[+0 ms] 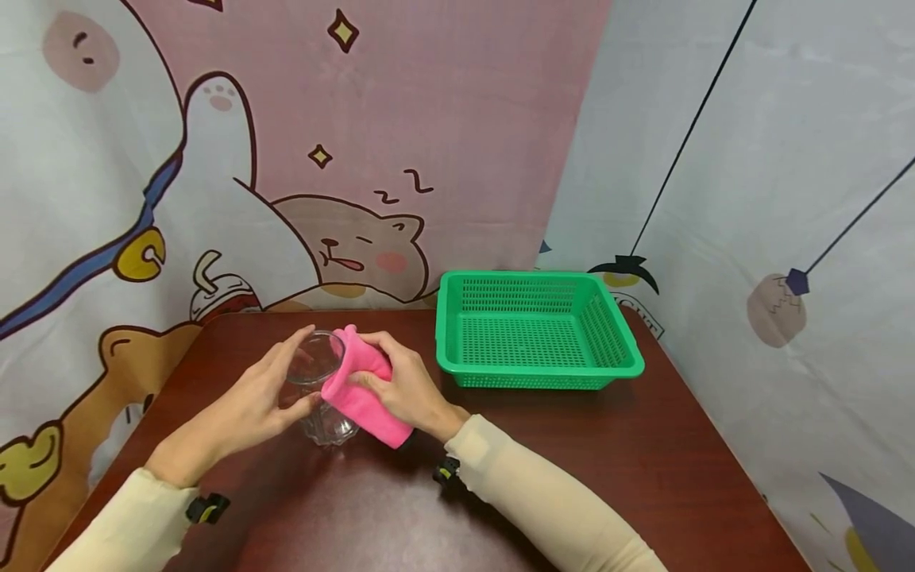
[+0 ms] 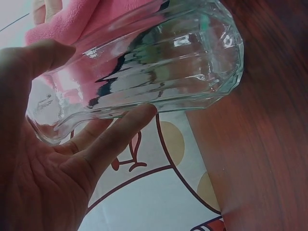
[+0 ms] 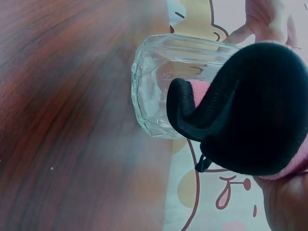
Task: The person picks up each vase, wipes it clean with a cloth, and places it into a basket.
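Observation:
A clear glass jar (image 1: 330, 423) with a faceted base stands over the left half of the table. My left hand (image 1: 239, 409) holds it near the rim, thumb on one side and fingers on the other. In the left wrist view, the glass jar (image 2: 192, 62) lies between the thumb and fingers. My right hand (image 1: 411, 389) grips a folded pink cloth (image 1: 375, 413) against the jar's right side at the rim. Black edging (image 3: 260, 110) on the cloth fills much of the right wrist view, hiding most of the right fingers. Whether the base touches the table, I cannot tell.
A green plastic basket (image 1: 539, 373) with slotted walls sits at the back right of the dark reddish-brown table (image 1: 572, 469). Behind the table hangs a printed cloth backdrop (image 1: 465, 119) with cartoon animals. Each wrist carries a small black device.

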`<state>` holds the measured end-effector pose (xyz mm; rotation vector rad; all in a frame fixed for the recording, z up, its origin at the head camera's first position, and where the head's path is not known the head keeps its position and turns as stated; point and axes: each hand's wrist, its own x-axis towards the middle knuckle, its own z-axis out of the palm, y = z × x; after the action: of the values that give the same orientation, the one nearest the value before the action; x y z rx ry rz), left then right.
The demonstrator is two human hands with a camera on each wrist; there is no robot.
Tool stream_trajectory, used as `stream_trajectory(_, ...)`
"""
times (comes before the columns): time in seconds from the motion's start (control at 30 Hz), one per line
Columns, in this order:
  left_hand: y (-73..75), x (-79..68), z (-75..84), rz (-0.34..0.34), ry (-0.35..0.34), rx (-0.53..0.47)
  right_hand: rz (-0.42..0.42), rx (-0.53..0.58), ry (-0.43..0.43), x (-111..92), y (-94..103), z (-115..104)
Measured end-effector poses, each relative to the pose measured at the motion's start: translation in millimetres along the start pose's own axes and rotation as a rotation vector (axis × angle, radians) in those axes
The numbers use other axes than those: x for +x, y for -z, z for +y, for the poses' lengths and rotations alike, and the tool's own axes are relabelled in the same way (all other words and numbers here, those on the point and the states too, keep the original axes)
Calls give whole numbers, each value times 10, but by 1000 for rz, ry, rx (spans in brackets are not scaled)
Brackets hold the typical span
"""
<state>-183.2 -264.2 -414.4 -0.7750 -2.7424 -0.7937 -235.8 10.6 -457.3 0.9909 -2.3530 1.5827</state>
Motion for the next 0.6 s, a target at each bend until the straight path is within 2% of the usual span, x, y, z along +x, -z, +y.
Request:
stream_trajectory(0.13,14,9,3,2,-5,15,0,3,8,-1,-20,7)
stream_trajectory(0.37,12,-5,11,7,-23,-26,-4,-66,34,-9,-50,6)
stream_trajectory(0.6,-3,0,-9,14,-40,-12,-11,-104,56,1,-45,-1)
